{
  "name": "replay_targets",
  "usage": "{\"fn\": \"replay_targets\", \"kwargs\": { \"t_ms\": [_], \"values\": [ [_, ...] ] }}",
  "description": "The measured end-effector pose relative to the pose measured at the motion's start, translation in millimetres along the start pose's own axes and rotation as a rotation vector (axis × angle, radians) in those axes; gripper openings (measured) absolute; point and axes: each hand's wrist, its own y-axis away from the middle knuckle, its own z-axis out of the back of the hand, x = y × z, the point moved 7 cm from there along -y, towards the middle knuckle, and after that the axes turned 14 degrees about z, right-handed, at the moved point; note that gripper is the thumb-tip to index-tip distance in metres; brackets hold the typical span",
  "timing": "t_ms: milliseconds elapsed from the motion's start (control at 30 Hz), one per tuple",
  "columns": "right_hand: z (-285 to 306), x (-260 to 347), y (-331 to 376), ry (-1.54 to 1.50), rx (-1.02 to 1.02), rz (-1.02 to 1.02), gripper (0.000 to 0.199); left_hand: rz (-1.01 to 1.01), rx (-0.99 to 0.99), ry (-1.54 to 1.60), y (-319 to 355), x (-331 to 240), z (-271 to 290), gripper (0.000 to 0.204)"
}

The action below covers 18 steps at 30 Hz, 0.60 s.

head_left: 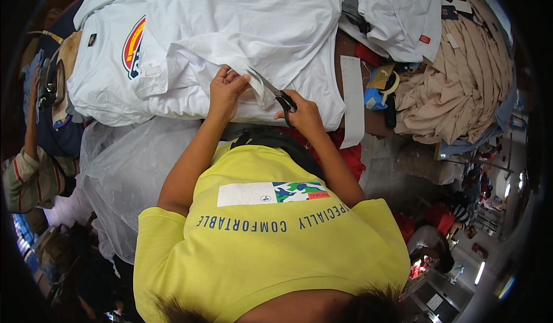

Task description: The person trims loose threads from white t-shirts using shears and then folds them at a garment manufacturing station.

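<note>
Now the left fingers [239, 82] pinch white cloth [193, 75], while the right fingers [296, 98] hold black-handled scissors [279, 93] just beside them.

- The right hand [305, 117] hides part of the scissors [282, 97] from us.
- We see the white shirts [242, 21] cut off at the far edge.
- We find the people [427, 242] at near right too small to make out.
</note>
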Motion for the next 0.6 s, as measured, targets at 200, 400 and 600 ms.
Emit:
{"fn": "replay_targets", "kwargs": {
  "t_ms": [200, 400, 600],
  "values": [
    [0, 13, -16, 0.048, 0.034, -0.018, 0.056, -0.025, 0.017, -0.037, 5, 0, -3, 0.041],
    [-10, -9, -4, -0.058, -0.036, 0.010, 0.058, -0.028, -0.015, -0.018, 4, -9, -2, 0.042],
    [-2, 18, -19, 0.068, -0.036, 0.075, 0.063, -0.036, 0.015, -0.105, 4, -8, 2, 0.046]
  ]
}}
